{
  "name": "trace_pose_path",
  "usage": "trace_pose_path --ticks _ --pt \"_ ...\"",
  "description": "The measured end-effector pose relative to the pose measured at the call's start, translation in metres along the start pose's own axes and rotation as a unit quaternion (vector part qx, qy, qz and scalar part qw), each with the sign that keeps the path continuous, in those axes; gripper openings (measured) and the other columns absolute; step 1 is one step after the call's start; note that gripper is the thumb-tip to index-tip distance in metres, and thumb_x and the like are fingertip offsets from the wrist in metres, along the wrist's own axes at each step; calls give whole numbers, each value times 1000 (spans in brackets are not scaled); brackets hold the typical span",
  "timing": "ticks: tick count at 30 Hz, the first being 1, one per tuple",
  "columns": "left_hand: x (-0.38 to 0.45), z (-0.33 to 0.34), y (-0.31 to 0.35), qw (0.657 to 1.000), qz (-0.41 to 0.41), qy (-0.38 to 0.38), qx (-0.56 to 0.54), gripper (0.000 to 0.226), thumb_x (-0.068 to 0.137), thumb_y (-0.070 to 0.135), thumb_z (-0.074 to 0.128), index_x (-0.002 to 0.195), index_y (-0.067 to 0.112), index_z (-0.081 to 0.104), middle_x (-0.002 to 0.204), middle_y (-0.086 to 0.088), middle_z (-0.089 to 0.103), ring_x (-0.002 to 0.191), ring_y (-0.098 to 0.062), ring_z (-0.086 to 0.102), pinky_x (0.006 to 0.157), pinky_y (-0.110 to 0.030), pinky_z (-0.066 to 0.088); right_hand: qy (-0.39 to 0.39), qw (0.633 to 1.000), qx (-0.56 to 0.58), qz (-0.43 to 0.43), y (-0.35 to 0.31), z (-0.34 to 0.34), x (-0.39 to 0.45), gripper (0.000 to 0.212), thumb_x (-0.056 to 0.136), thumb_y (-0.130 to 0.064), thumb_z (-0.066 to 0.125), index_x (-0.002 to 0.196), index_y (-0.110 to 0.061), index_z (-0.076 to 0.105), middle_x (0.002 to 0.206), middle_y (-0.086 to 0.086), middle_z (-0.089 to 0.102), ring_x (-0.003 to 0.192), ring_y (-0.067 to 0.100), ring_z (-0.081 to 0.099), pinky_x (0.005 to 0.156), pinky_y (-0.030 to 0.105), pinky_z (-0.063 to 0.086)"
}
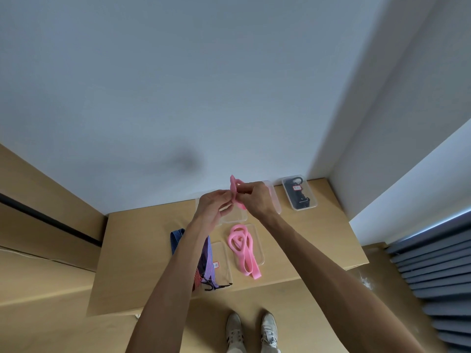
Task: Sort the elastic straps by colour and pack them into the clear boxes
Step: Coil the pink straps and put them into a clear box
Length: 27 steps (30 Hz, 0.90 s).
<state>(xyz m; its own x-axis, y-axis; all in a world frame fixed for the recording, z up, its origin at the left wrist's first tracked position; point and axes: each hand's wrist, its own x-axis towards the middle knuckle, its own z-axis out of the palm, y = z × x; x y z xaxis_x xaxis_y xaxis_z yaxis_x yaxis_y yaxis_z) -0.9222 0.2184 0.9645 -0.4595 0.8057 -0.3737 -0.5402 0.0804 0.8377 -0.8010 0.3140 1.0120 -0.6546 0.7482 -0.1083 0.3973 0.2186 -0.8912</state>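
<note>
Left hand [212, 203] and right hand [254, 197] both pinch pink strap [234, 186], raised above far clear boxes [233, 219]. Second pink strap [240, 247] coiled in near box, tail on counter [318, 240]. Striped straps [207, 258] left.

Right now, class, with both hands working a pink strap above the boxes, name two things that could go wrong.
1. The second pink strap lies across a clear tray with its tail hanging over the edge; a passing forearm could drag it off the table.
2. The pink strap pinched between the left hand and right hand is only loosely coiled; it may spring open before reaching a box.
</note>
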Motion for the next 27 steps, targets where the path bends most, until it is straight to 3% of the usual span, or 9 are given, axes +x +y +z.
trace_pose_path --ticks 2,4,7,9,12,15,19,22,27 --pt "-1 2 0 1000 -10 -13 19 23 77 20 86 94 5 78 94 -10 74 91 -20 70 81 -27 56 -7 997 -66 -35 1 2 -1 17 91 -13 65 99 -13 80 112 2 75 100 24 71 85 44 59" --pt "-2 4 1 1000 -7 -8 26 26 78 19 86 95 2 77 97 -13 74 95 -20 70 84 -27 55 -19 992 -109 -55 2 3 -1 20 94 -17 61 98 -13 80 109 1 76 98 22 71 82 41 59" --pt "-2 7 1 997 8 62 41 17 78 18 86 82 3 78 87 -13 73 89 -21 71 82 -27 56 -50 998 -43 -5 -1 2 -3 45 89 -47 49 79 -16 79 79 -8 75 77 12 69 69 34 55" --pt "1 8 -1 990 32 99 96 12 79 15 84 72 10 77 79 -12 73 84 -23 70 80 -27 56 -31 999 11 13 1 5 -5 52 91 -57 50 70 -18 77 68 -17 71 74 2 68 71 29 55" --pt "0 12 0 984 52 68 154 15 81 23 80 70 13 75 82 -14 73 84 -22 68 81 -31 54 46 998 40 12 5 9 -7 45 95 -49 61 72 -15 76 64 -7 72 74 4 70 69 25 55" --pt "-1 12 5 992 42 75 96 18 74 21 78 73 7 67 80 -11 70 83 -23 70 74 -25 57 91 993 64 50 12 11 -2 33 98 -30 58 84 -2 70 75 8 70 71 20 63 64 32 48" --pt "2 9 6 992 30 103 68 10 80 10 59 88 4 61 91 -10 77 90 -23 75 65 -25 58 109 976 141 124 23 13 3 30 102 -19 46 96 6 63 94 20 69 90 36 65 82 47 55" --pt "2 6 9 986 32 161 22 21 80 13 47 95 5 59 94 -14 77 87 -23 76 61 -28 59 118 956 229 143 28 8 3 24 100 -16 47 88 -4 63 97 19 71 98 36 67 93 53 53" --pt "3 -11 13 972 44 230 -21 19 89 13 45 99 9 60 89 -12 78 81 -25 76 67 -35 60 116 905 363 190 38 -13 5 19 101 -20 43 95 -16 60 106 12 72 98 31 70 90 49 57"
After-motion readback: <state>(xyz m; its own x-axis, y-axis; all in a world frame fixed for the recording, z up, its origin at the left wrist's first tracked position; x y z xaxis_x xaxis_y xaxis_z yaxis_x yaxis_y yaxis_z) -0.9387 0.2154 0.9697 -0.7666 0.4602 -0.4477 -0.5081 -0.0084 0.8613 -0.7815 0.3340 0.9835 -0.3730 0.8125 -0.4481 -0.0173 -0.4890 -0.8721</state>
